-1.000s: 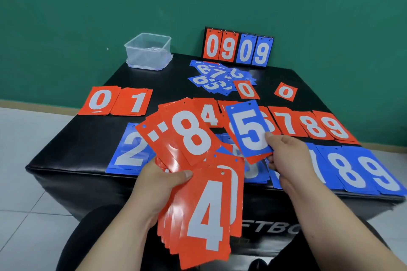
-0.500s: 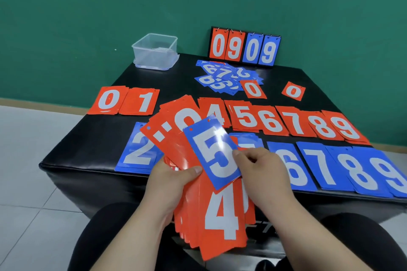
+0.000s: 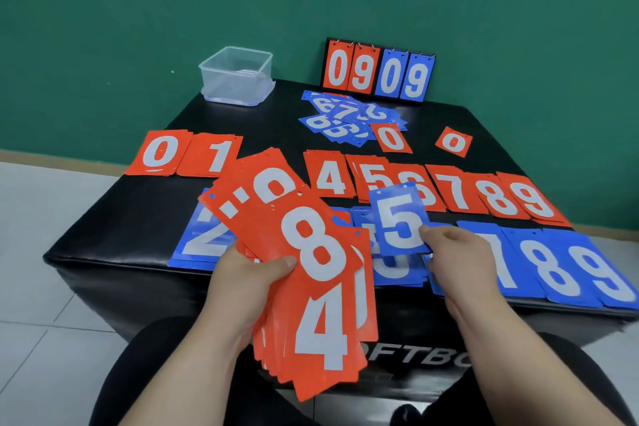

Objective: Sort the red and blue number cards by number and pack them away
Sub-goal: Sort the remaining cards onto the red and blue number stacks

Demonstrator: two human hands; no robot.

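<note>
A left hand (image 3: 247, 282) grips fanned red cards (image 3: 304, 273) while the right hand (image 3: 456, 247) pinches a blue 5 card (image 3: 397, 218) above the tabletop (image 3: 269, 121).

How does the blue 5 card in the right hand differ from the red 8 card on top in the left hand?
Colour: the blue 5 card is blue, the red 8 card red. Hold: the right hand pinches the blue 5 card alone; the left hand grips the red 8 card within a fanned red stack. Both bear one white digit.
</note>
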